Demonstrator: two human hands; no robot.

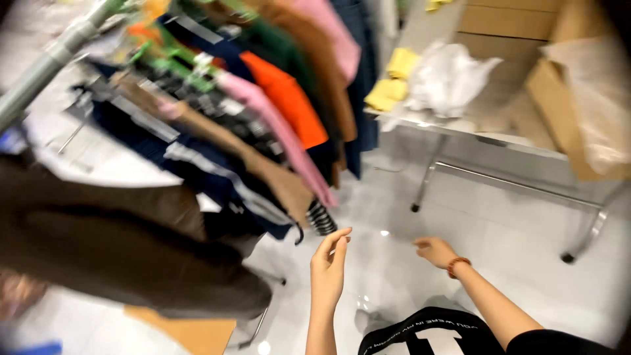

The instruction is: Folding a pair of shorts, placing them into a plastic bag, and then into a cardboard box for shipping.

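Both forearms reach out from the near edge over a glossy white tiled floor, and neither hand holds anything. The left hand is raised with its edge toward the camera, wrist straight, fingers stretched up and close together, the thumb lying alongside them; its fingertips point toward the far left and stop just short of a bunch of black hanger hooks that stick out at the near end of a clothes rack. The hand is close to the hooks but not touching them. The right hand is lower and to the right, well apart from the left, palm turned down and inward, fingers loosely curled, with an orange bead bracelet around the wrist; it hangs in the air over the floor, touching nothing. The hanging garments fill the left and far-left part of the scene, packed on a grey rail: navy, tan, pink, orange, green and brown pieces, with a large dark brown garment nearest on the left. To the far right stands a metal-legged table bearing folded yellow cloths, crumpled white plastic and cardboard boxes. The view is motion-blurred, so finer detail of the hangers cannot be made out.
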